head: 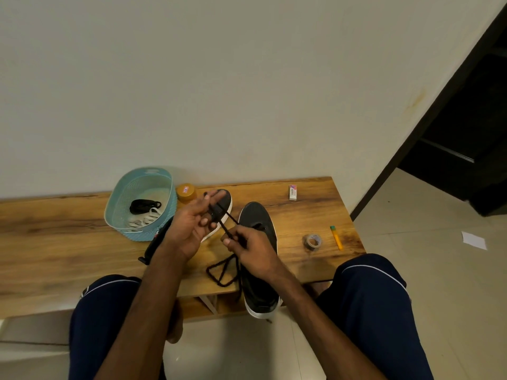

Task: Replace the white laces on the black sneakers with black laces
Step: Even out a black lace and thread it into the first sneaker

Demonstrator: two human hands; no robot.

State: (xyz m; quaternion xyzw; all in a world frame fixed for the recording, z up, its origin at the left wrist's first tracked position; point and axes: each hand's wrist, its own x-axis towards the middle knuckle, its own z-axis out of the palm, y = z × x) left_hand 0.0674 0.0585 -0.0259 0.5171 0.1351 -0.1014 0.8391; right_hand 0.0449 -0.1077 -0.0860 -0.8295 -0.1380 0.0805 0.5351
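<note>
The thumb and fingertips of the left hand (189, 229) were curled and pinched one end of a black lace (224, 225), held raised over the bench. The right hand (255, 250) gripped the same lace lower down between thumb and bent fingers. The lace ran taut on a slant between the two hands. It was a round, dull black cord, and its slack fell below the right hand into a loose loop lying on the wooden bench (55, 242). Whether it passed through an eyelet could not be determined, as the hands covered that area. Directly beneath the right hand lay a black sneaker (256, 215) with a white sole, toe towards the wall and heel overhanging the bench's near edge. The second sneaker (226, 200), likewise black with a white sole, lay behind the left hand. To the left stood a teal basket (118, 204) containing a bundled black lace (144, 206) and white laces (145, 219), with an orange-lidded jar (186, 193) just beside it. A tape roll (312, 241), an orange marker (336, 238) and a small white box (292, 192) lay well apart on the right.
</note>
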